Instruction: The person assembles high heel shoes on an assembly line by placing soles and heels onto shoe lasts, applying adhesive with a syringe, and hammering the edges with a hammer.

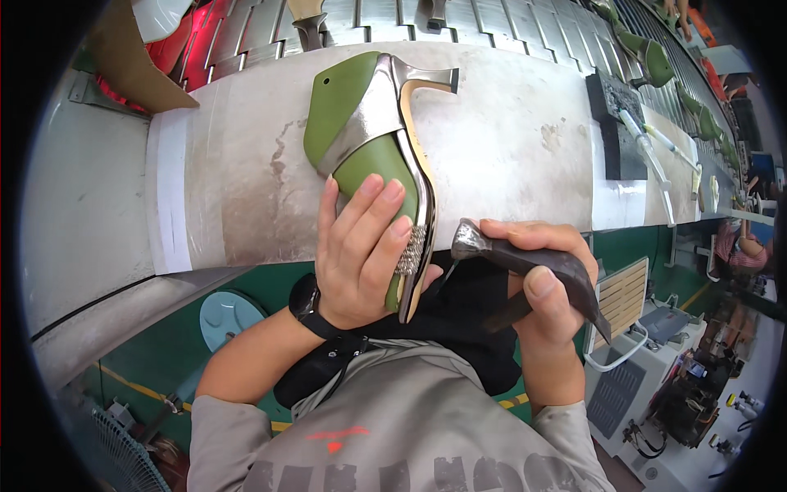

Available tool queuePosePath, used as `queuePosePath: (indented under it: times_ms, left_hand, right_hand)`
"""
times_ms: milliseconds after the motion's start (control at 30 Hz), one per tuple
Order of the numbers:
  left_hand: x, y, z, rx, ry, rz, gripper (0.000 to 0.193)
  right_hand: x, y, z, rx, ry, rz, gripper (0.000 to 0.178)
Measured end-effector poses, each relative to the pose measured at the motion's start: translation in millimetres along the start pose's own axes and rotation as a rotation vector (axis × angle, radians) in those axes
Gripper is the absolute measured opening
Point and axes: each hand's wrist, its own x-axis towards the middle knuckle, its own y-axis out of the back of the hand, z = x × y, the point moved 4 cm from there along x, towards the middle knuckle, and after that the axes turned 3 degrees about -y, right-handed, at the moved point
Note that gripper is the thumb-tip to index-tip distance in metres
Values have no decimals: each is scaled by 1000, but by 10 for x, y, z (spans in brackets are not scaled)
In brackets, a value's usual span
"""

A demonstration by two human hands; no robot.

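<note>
My left hand (357,254) is wrapped round the toe part of a silver high-heeled sandal (373,111) mounted on a green last (336,98). The shoe lies on its side, its heel at the far end and its tan sole edge facing right. A glittery band (412,250) crosses the toe beside my fingers. In my right hand (551,287) is a dark shoemaker's hammer (473,240), gripped by its curved head, the worn bright face pointing left toward the shoe's toe. A gap separates hammer and shoe. The hammer's handle is mostly hidden below my hand.
The shoe rests on a pale, stained bench top (508,139). Behind it runs a slatted metal conveyor (484,20), with more green lasts (643,59) at right. A black block (615,123) and brush-like tools (648,156) lie right. Another person (742,246) sits far right; a blue stool (229,316) stands lower left.
</note>
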Motion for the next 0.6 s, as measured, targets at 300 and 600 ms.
queuePosePath:
  times_ms: [300,600]
  left_hand:
    - [-7,-18,-5,13,-3,14,77]
    - [-5,-17,8,-53,93,149,33]
  right_hand:
    - [456,-52,-37,-146,-97,-193,27]
    - [457,-353,-392,-625,135,-526,30]
